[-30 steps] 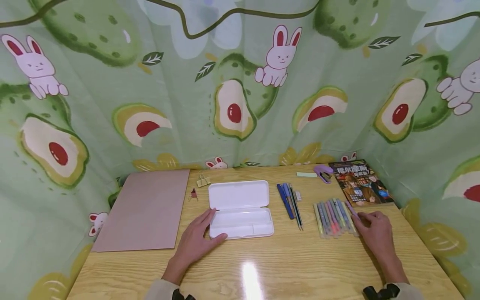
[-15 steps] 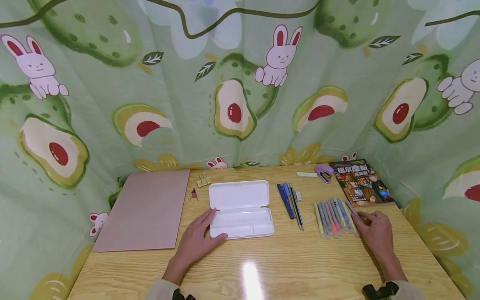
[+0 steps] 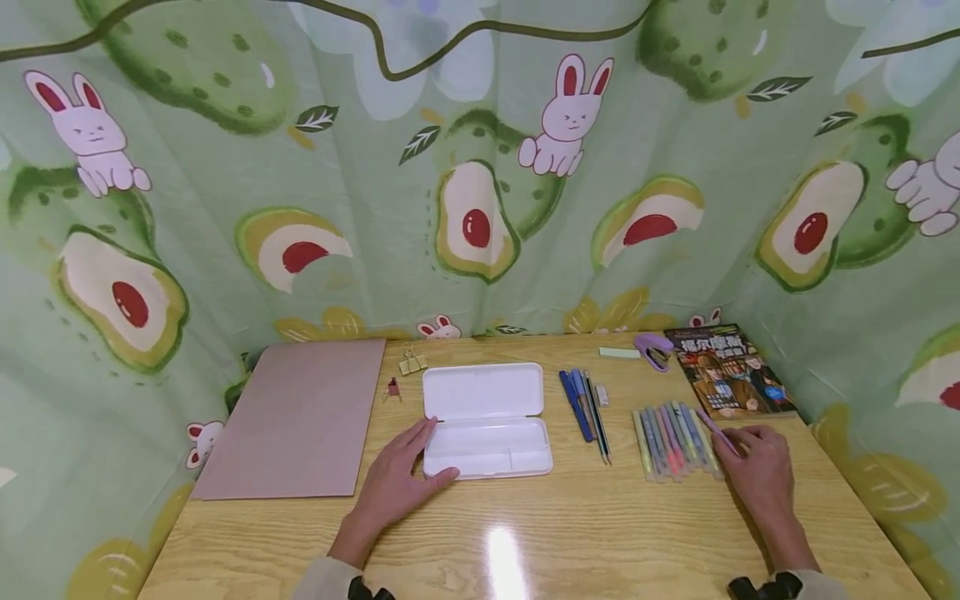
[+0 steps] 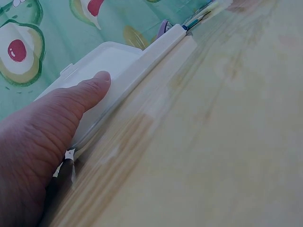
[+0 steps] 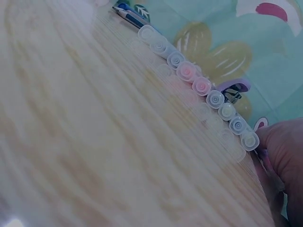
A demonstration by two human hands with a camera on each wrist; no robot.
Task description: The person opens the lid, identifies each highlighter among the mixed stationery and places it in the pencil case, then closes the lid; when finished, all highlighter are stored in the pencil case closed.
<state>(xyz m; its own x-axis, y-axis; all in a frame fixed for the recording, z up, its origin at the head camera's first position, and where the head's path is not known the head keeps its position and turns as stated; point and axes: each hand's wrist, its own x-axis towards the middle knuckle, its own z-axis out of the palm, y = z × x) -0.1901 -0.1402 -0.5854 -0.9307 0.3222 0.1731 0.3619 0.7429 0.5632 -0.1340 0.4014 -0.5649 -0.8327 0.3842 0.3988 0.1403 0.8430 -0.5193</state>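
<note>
An open white pencil case [image 3: 487, 450] lies in the middle of the table, its lid folded back. My left hand [image 3: 401, 483] rests at its left end, fingers along the side. In the left wrist view my thumb [image 4: 92, 92] lies straight over its front edge; the other fingers are hidden. My right hand [image 3: 759, 475] pinches a slim purple marker [image 3: 716, 429] at the right end of a row of pastel markers [image 3: 675, 442]. The right wrist view shows the row's round ends [image 5: 202, 86] side by side, with my right hand [image 5: 286, 161] at the edge.
Blue pens [image 3: 576, 407], a pencil [image 3: 598, 429] and an eraser [image 3: 602, 395] lie right of the case. Behind are a purple stapler [image 3: 655, 352], a green strip [image 3: 619, 353] and a magazine [image 3: 731, 371]. At left are a mauve board [image 3: 296, 421] and binder clips [image 3: 412, 363].
The purple marker has swung slightly away from the row in my right hand, and more of it shows. My left hand stays at the case. The head view has shifted slightly.
</note>
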